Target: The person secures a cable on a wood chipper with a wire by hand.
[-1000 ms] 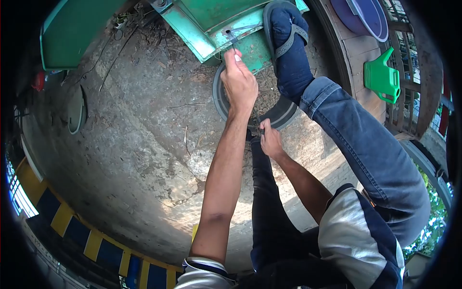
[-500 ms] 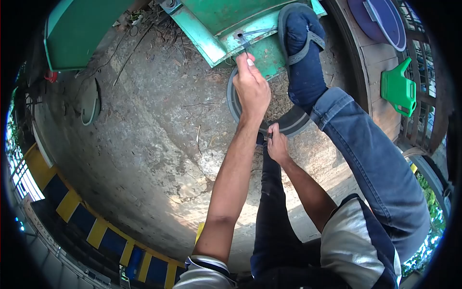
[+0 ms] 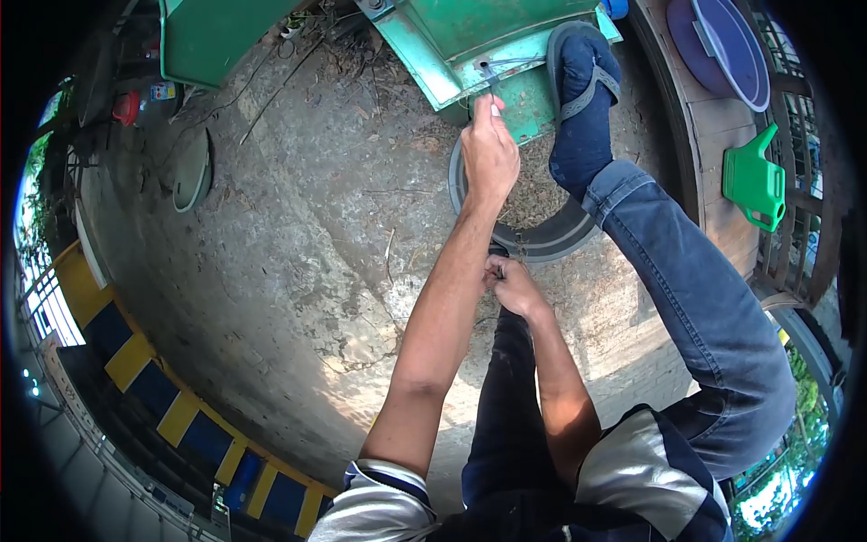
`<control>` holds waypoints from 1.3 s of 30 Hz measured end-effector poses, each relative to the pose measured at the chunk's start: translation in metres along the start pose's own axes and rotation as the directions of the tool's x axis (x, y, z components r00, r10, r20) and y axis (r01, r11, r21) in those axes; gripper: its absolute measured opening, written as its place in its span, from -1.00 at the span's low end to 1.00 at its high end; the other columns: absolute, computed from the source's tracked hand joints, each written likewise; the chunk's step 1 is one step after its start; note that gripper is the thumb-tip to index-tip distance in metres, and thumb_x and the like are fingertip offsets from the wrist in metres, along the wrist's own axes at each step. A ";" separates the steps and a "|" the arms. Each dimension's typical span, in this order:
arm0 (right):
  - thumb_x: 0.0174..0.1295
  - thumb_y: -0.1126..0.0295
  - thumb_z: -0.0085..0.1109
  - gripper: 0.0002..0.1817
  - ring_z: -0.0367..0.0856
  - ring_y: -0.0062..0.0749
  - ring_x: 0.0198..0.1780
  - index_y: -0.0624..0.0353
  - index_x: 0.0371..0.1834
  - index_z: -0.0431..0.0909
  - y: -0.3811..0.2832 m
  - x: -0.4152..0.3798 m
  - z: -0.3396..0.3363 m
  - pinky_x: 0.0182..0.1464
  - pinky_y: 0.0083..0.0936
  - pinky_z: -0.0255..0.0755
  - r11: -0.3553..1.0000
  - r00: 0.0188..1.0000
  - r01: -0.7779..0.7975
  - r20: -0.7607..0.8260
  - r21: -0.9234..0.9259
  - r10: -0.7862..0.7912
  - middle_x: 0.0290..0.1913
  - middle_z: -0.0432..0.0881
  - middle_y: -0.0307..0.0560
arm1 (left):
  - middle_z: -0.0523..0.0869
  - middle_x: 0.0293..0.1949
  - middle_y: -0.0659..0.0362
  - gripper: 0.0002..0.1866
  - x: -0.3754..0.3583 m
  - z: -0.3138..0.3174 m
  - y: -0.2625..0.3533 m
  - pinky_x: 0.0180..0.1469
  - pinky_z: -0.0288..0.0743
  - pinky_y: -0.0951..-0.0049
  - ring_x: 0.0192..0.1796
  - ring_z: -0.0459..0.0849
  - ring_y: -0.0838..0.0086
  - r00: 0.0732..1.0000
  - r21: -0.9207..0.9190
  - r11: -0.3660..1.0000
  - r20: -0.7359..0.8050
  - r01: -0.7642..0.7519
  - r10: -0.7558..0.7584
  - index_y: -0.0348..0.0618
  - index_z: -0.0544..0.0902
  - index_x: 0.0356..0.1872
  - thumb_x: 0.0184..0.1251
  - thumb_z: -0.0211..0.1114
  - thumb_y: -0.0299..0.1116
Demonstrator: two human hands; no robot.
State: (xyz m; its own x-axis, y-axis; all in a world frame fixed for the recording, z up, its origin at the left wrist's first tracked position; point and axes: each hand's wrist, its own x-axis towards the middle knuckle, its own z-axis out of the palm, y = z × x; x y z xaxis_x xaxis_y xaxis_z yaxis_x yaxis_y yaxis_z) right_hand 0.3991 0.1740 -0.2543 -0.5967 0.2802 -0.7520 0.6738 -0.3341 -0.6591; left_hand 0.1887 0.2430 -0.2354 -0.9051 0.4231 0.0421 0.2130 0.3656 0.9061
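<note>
My left hand (image 3: pixel 490 154) is closed, pinching a thin dark cord (image 3: pixel 492 86) just below a hole in the lip of a green metal machine (image 3: pixel 470 72). From the hole, the cord also runs right along the lip toward my foot. My right hand (image 3: pixel 517 287) is lower, beside my left forearm, with its fingers curled; a small dark bit shows at the fingertips, too small to name. My foot, in a dark sock and grey sandal (image 3: pixel 587 77), is braced on the machine's edge.
Below the machine, a round grey rim (image 3: pixel 551 246) holds dry brown debris. A green watering can (image 3: pixel 757 181) and a purple basin (image 3: pixel 713 45) are at the right. Left are a grey-green dish (image 3: pixel 192 172), a red object (image 3: pixel 126 108) and a green panel (image 3: pixel 217 41).
The view has shifted, so the machine and floor appear farther right. My right hand has moved down and left, closer to my left forearm. My left hand still grips the cord.
</note>
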 end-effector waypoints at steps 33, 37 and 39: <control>0.54 0.29 0.21 -0.69 0.45 -0.44 0.01 0.28 -0.36 0.61 -0.155 -0.019 -0.056 0.07 -0.48 0.34 0.835 0.809 0.526 -0.209 -0.161 -0.550 -0.06 0.53 -0.11 | 0.28 -0.56 0.38 -0.79 0.001 -0.009 -0.009 -0.52 0.23 0.49 -0.58 0.27 0.65 0.902 -0.605 0.672 0.340 0.427 -0.266 -0.11 0.49 -0.09 0.77 -0.06 -0.28; 0.49 0.16 0.21 -0.61 0.47 -0.16 0.41 0.22 -0.45 0.63 -0.178 -0.018 -0.079 0.47 -0.14 0.23 0.676 0.666 0.736 -0.142 -0.038 -0.733 0.43 0.53 0.28 | 0.22 -0.55 0.43 -0.83 -0.003 -0.012 0.004 -0.49 0.29 0.57 -0.55 0.24 0.69 0.830 -0.783 0.293 0.466 0.548 -0.307 -0.07 0.47 -0.05 0.79 -0.04 -0.26; 0.56 0.08 0.15 -0.56 0.57 -0.13 0.15 0.20 -0.40 0.55 -0.169 -0.010 -0.074 0.50 -0.01 0.23 0.585 0.684 0.707 -0.177 0.397 -0.707 0.08 0.62 0.21 | 0.23 -0.55 0.43 -0.82 -0.003 0.000 0.001 -0.39 0.37 0.53 -0.52 0.28 0.67 0.861 -0.822 0.283 0.418 0.494 -0.288 -0.08 0.47 -0.04 0.78 -0.03 -0.26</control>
State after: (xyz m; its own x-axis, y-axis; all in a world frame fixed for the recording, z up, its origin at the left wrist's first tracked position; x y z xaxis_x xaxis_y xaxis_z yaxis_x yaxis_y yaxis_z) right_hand 0.3234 0.2939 -0.1357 -0.8080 0.5870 -0.0502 -0.2011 -0.3549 -0.9130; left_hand 0.1918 0.2417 -0.2343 -0.6871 0.6059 -0.4010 -0.6893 -0.3689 0.6235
